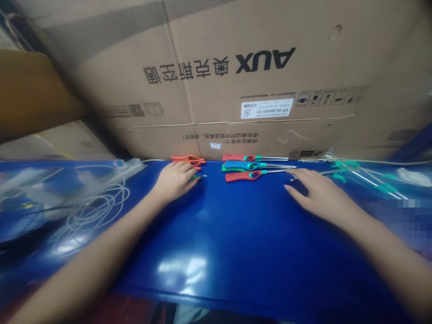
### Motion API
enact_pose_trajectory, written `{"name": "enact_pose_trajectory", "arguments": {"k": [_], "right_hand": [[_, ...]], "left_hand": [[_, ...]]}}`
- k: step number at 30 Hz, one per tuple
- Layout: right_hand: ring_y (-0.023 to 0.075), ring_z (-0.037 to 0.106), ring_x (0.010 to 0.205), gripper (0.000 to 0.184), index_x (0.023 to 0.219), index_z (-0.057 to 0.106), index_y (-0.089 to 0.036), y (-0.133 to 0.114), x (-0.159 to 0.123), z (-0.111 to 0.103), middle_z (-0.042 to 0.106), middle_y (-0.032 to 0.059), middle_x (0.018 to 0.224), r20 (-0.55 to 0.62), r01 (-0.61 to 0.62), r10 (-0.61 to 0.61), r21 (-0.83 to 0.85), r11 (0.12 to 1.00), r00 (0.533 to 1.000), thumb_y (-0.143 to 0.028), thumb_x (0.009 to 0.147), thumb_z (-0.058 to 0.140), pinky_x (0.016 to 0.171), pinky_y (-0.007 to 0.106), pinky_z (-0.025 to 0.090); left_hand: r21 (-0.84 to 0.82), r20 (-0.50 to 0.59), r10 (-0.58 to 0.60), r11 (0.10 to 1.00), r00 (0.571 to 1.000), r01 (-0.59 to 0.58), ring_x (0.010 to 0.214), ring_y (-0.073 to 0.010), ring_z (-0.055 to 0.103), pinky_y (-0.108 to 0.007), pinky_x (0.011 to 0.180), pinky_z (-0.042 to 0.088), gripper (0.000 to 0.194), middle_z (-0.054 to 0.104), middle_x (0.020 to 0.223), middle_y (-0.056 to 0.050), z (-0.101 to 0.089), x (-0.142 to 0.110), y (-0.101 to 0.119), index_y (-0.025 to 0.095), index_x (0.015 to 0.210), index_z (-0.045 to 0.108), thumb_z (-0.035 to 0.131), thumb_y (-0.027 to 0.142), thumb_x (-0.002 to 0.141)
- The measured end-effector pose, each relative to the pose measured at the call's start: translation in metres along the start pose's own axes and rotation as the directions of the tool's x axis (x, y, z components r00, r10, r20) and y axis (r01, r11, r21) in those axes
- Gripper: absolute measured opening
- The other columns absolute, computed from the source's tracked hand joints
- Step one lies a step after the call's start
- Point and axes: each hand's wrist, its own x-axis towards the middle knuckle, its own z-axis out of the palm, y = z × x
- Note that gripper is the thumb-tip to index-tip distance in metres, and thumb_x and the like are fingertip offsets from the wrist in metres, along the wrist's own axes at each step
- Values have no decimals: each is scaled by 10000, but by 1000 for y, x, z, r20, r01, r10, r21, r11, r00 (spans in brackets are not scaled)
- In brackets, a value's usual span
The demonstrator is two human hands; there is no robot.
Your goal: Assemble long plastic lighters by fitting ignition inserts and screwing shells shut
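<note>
My left hand [177, 181] rests at the back of the blue table, its fingers curled over a small orange and green part mostly hidden beneath them. Just behind it lie orange lighter handles [189, 159]. To the right is a group of long-necked lighters: a red one [238, 176] in front, a blue one [239, 165], a green one [224, 168] partly covered, and another red one [234, 157] behind. My right hand [315, 193] is open, thumb and forefinger apart, the forefinger by the metal tip of the front red lighter.
A large cardboard box [216, 103] walls off the back of the blue table [243, 243]. On the left lie a coiled white cable [97, 211] and a power strip [131, 168]. Metal tubes with green fittings [367, 177] and a crumpled white piece [413, 177] lie right.
</note>
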Motion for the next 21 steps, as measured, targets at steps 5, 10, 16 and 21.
{"name": "enact_pose_trajectory", "arguments": {"k": [5, 10, 16, 21], "right_hand": [[366, 636, 1187, 548, 1317, 626, -124, 2, 0, 8, 675, 174, 1306, 28, -35, 34, 30, 999, 999, -473, 931, 455, 995, 545, 517], [374, 624, 1205, 558, 1317, 627, -124, 4, 0, 9, 672, 179, 1309, 69, -50, 47, 49, 998, 996, -481, 923, 456, 1017, 565, 499], [318, 634, 1175, 425, 1190, 681, -178, -12, -2, -1, 696, 135, 1246, 125, 91, -118, 201, 975, 985, -466, 956, 476, 1031, 515, 502], [265, 537, 1315, 430, 1364, 580, -269, -53, -12, -13, 594, 92, 1404, 211, 247, -354, 409, 879, 911, -455, 978, 545, 1106, 460, 452]], "left_hand": [[2, 121, -122, 992, 985, 123, 882, -291, 705, -345, 696, 511, 331, 746, 975, -140, 2, -5, -6, 169, 927, 749, 522, 408, 954], [-63, 212, -172, 980, 962, 189, 766, -272, 691, -318, 624, 475, 323, 735, 851, -136, 2, -7, -11, 168, 779, 731, 538, 393, 908], [-353, 270, 82, 936, 959, 20, 746, -191, 673, -279, 670, 486, 249, 742, 845, -48, -14, -6, 26, 206, 845, 755, 610, 390, 930], [-643, 84, 283, 748, 956, -165, 1086, -217, 642, -347, 992, 478, 394, 709, 1190, -60, -31, -7, 84, 244, 1229, 684, 626, 508, 942]]}}
